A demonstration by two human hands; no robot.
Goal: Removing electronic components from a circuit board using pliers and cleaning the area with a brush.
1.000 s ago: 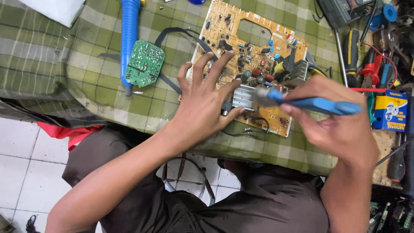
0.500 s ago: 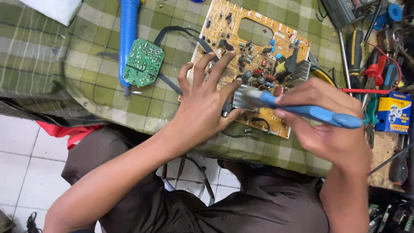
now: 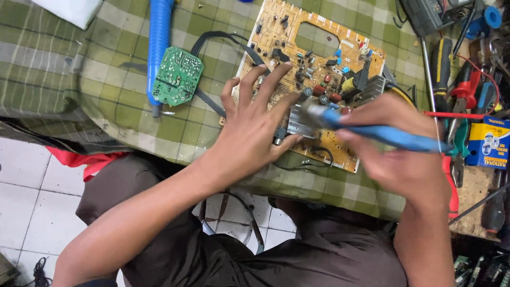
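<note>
Board: tan circuit board (image 3: 313, 69) lies component side up on the green checked cloth (image 3: 106, 69) over the counter, near its front edge.
Left hand (image 3: 255, 133): fingers spread, palm pressing the board flat beside the silver heat sink (image 3: 300, 123).
Right hand (image 3: 404, 159): closed around the blue-handled tool (image 3: 382, 134), tip among the parts by the heat sink (blurred, exact contact unclear).
Nearby: small green board (image 3: 177, 77), blue pump (image 3: 158, 42), pliers and screwdrivers (image 3: 462, 95) at right.
Technique: steady pressure, tip on one joint only, fingers clear of it.

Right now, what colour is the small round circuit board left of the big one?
Green, the small round circuit board, clearest in the head view.
</note>
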